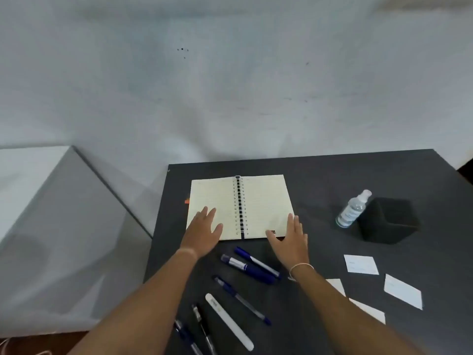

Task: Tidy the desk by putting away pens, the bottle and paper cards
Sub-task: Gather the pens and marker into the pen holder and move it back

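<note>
An open spiral notebook (258, 201) lies at the back of the dark desk (320, 175). My left hand (202, 233) rests flat and open on its lower left page. My right hand (291, 239) lies flat and open at its lower right corner. Several pens are scattered in front of me: two blue pens (252, 265) just below the notebook, another blue pen (242, 299), a white pen (229, 321) and a black pen (203, 326). A small clear spray bottle (352, 210) stands at the right. White paper cards (361, 263) (403, 290) lie at the right front.
A black pen holder (389, 221) stands right beside the bottle. A grey cabinet or box (64, 226) sits left of the desk, lower down. A white wall runs behind. The desk's left edge is close to my left forearm.
</note>
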Motion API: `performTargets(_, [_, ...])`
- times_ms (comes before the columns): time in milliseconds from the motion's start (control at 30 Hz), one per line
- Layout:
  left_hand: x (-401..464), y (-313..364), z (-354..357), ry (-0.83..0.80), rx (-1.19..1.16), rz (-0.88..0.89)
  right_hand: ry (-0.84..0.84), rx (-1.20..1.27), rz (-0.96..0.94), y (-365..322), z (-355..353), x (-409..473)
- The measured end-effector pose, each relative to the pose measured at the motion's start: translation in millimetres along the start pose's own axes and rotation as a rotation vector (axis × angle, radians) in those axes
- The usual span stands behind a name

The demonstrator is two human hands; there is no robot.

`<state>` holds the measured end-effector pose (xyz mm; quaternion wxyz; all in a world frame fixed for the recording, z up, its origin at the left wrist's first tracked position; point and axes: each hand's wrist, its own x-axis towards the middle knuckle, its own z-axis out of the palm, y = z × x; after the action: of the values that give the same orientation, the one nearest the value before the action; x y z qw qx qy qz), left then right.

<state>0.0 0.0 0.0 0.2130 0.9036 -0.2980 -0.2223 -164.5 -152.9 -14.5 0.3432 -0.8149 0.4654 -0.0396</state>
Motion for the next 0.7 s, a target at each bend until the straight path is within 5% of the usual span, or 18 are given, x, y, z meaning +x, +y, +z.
performTargets(333, [3.4,-15.0,22.7,-0.045,0.200,-0.042,0.103,-0.126,0.052,-8.0,27.2,7.1])
performTargets(700, [4.2,-13.9,24.3,-0.012,0.185,-0.041,0.090,0.039,0.115,-21.0,25.8,11.7])
